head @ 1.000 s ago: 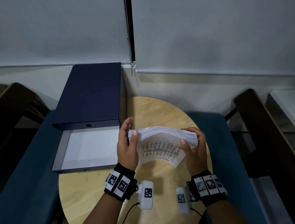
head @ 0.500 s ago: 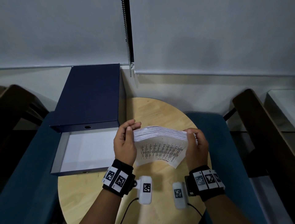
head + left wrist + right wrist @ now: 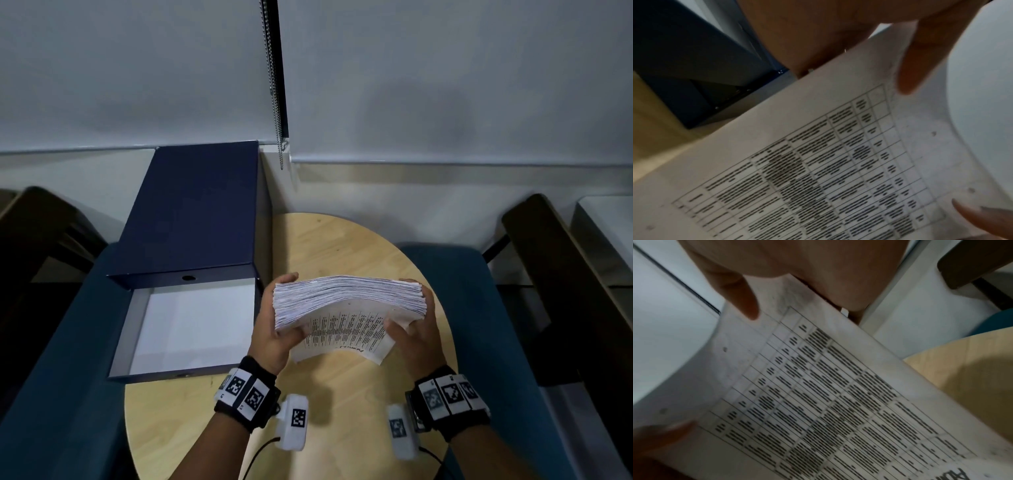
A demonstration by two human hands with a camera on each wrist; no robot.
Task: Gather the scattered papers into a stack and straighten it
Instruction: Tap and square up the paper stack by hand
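Both hands clasp a thick stack of papers (image 3: 349,301) above the round wooden table (image 3: 342,394).

We see the left hand (image 3: 274,329) wrapped around the stack's left end, thumb on the near printed face and fingers behind; the right hand (image 3: 416,329) grips the right end the same way, its thumb pressing the printed sheet. The stack runs left to right between them, bowed upward in the middle, edges facing up, its printed face tilted toward us. Just to the left lies an open navy box (image 3: 191,301), its lid (image 3: 195,212) raised.
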